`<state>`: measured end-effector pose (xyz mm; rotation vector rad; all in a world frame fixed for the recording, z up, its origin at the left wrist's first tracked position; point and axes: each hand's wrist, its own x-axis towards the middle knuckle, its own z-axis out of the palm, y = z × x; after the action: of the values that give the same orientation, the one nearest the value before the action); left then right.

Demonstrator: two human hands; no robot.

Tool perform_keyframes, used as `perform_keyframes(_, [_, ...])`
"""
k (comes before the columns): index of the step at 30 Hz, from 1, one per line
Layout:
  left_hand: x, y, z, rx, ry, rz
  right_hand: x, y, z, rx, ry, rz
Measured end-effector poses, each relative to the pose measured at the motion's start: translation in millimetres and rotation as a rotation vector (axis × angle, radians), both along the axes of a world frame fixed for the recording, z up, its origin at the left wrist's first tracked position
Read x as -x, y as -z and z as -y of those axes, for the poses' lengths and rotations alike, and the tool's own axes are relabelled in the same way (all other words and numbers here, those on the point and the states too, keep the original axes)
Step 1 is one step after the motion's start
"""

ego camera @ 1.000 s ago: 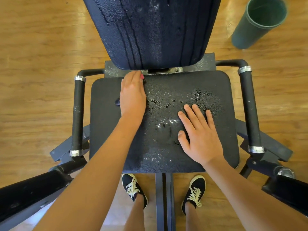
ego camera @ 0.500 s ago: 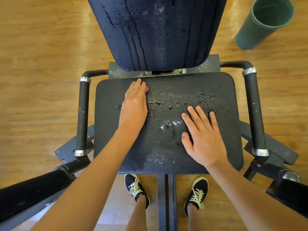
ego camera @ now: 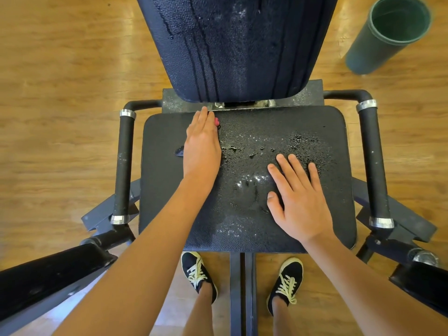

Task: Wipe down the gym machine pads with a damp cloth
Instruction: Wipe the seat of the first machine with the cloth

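Wiping of the seat pad (ego camera: 160, 180) is in hand: your left hand (ego camera: 202, 144) presses flat on the cloth (ego camera: 216, 121) at far left, your right hand (ego camera: 299, 192) rests open, so next sweep right over the droplets (ego camera: 255, 177).

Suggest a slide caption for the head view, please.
Left hand presses a mostly hidden cloth on the wet seat pad; right hand lies flat on the pad.

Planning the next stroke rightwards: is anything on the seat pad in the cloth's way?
Yes: the right hand lies flat on the seat pad, right of centre, in the path of the cloth under the left hand.
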<state>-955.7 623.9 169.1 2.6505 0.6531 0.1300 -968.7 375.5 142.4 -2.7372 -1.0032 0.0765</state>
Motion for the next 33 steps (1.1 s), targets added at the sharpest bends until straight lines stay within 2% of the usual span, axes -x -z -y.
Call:
perform_keyframes(5, [19,-2,3,0.021,0.074,-0.019,1,0,-1,-0.001,0.004,-0.007])
perform_keyframes(12, [71,-1,29,0.013,0.073,-0.005,1,-2,-2,0.019,0.006,-0.017])
perform_keyframes(24, [28,3,4,0.015,0.081,-0.015,0,-3,-1,0.011,0.005,-0.017])
perform_keyframes(33, [78,0,28,0.082,0.019,0.026,0,-2,-2,0.017,0.012,-0.019])
